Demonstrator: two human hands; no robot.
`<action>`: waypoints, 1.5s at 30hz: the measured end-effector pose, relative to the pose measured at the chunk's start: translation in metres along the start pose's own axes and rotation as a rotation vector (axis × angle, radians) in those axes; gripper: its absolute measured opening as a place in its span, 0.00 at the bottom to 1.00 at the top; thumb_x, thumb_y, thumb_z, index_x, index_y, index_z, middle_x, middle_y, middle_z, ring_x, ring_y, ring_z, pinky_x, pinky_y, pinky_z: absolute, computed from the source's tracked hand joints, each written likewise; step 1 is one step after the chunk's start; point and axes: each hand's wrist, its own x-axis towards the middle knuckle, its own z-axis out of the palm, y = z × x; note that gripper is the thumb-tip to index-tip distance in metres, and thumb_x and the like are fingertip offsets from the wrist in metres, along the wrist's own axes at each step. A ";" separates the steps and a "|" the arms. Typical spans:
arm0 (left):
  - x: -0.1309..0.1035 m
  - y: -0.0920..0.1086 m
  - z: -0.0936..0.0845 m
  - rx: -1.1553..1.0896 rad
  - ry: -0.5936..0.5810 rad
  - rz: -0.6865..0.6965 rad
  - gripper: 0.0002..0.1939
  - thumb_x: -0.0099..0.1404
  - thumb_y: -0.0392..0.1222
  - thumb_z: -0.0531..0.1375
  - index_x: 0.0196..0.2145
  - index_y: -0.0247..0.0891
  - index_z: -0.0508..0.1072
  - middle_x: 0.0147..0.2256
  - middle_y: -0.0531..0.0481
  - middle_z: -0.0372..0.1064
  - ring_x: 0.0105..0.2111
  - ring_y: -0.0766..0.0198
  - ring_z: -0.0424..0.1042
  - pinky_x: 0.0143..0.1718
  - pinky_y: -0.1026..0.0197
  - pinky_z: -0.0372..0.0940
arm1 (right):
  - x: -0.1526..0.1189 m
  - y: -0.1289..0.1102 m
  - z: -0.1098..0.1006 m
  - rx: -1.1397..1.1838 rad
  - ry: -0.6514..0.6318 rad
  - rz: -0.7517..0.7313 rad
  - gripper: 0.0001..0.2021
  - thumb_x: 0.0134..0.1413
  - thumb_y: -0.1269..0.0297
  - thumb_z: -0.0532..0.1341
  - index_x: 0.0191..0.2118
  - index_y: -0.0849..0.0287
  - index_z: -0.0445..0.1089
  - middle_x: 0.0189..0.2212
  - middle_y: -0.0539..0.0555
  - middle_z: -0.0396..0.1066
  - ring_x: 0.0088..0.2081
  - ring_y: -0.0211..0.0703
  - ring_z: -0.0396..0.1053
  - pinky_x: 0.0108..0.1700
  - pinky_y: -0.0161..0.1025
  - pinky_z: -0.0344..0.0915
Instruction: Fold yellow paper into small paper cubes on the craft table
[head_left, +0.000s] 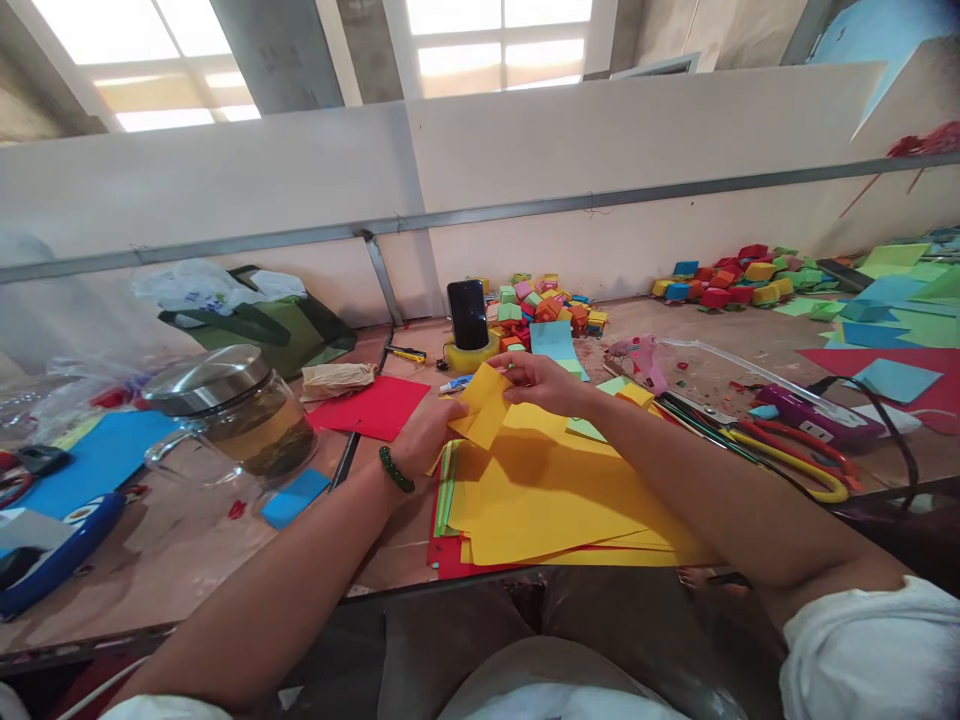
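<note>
A creased piece of yellow paper (pixel 484 405) is held up between my two hands, above the left part of a stack of yellow paper sheets (pixel 555 500). My left hand (pixel 431 432), with a dark green bead bracelet on the wrist, is closed on the paper's left side. At its upper right edge, my right hand (pixel 544 383) pinches it with thumb and fingers. Red and green sheets peek out from under the yellow stack. Behind my hands a phone (pixel 467 314) stands upright in a roll of yellow tape (pixel 471 355).
A glass teapot (pixel 255 425) stands at left, near a blue tape dispenser (pixel 60 550). Folded paper cubes (pixel 547 308) are heaped at the back, with another pile (pixel 724 280) farther right. A pink glue gun (pixel 641 362), scissors (pixel 795 455) and a purple box-shaped item (pixel 817 415) lie at right.
</note>
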 end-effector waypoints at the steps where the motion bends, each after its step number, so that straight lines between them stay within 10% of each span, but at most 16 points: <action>1: 0.000 0.000 -0.002 -0.071 -0.033 -0.064 0.16 0.51 0.45 0.59 0.36 0.35 0.75 0.36 0.42 0.76 0.36 0.54 0.75 0.33 0.57 0.71 | 0.000 -0.001 0.000 0.017 -0.016 -0.008 0.27 0.44 0.64 0.66 0.52 0.59 0.61 0.31 0.50 0.70 0.33 0.38 0.68 0.35 0.34 0.64; 4: 0.000 -0.002 -0.004 -0.109 -0.091 -0.162 0.16 0.47 0.44 0.63 0.34 0.34 0.76 0.36 0.42 0.76 0.36 0.55 0.75 0.31 0.59 0.71 | -0.002 -0.006 0.002 -0.015 -0.035 -0.025 0.27 0.47 0.60 0.66 0.54 0.59 0.61 0.39 0.55 0.72 0.40 0.42 0.70 0.40 0.37 0.66; 10: 0.001 -0.007 0.007 0.143 0.046 0.057 0.14 0.48 0.49 0.64 0.18 0.34 0.70 0.18 0.55 0.64 0.23 0.67 0.65 0.24 0.67 0.61 | -0.004 -0.015 0.016 -0.355 0.122 -0.008 0.19 0.55 0.51 0.57 0.42 0.63 0.70 0.39 0.56 0.72 0.41 0.45 0.67 0.45 0.41 0.63; 19: 0.001 -0.003 0.002 0.050 0.159 0.034 0.21 0.49 0.55 0.64 0.31 0.33 0.76 0.29 0.49 0.74 0.30 0.62 0.71 0.28 0.64 0.65 | -0.002 -0.008 0.011 -0.122 0.144 0.052 0.27 0.37 0.69 0.61 0.49 0.61 0.64 0.43 0.56 0.70 0.42 0.45 0.69 0.41 0.39 0.66; 25: -0.003 0.002 0.003 -0.147 0.044 -0.091 0.25 0.48 0.56 0.66 0.36 0.33 0.76 0.32 0.46 0.76 0.32 0.59 0.75 0.31 0.63 0.68 | -0.003 -0.011 0.010 -0.335 0.237 -0.005 0.26 0.41 0.69 0.61 0.51 0.63 0.63 0.30 0.51 0.71 0.34 0.44 0.70 0.37 0.39 0.65; 29: -0.006 0.004 0.008 -0.115 -0.023 -0.009 0.22 0.45 0.52 0.70 0.35 0.34 0.77 0.33 0.47 0.77 0.33 0.60 0.74 0.34 0.63 0.67 | -0.005 -0.014 0.018 -0.407 0.238 -0.084 0.27 0.40 0.70 0.61 0.51 0.61 0.63 0.40 0.55 0.72 0.41 0.47 0.71 0.41 0.40 0.66; 45: 0.000 0.003 0.009 -0.353 0.051 -0.049 0.14 0.43 0.41 0.66 0.30 0.35 0.76 0.30 0.48 0.78 0.33 0.55 0.77 0.32 0.61 0.69 | -0.004 -0.017 0.015 0.231 0.175 0.155 0.27 0.34 0.71 0.69 0.45 0.60 0.63 0.26 0.47 0.75 0.28 0.37 0.72 0.32 0.34 0.67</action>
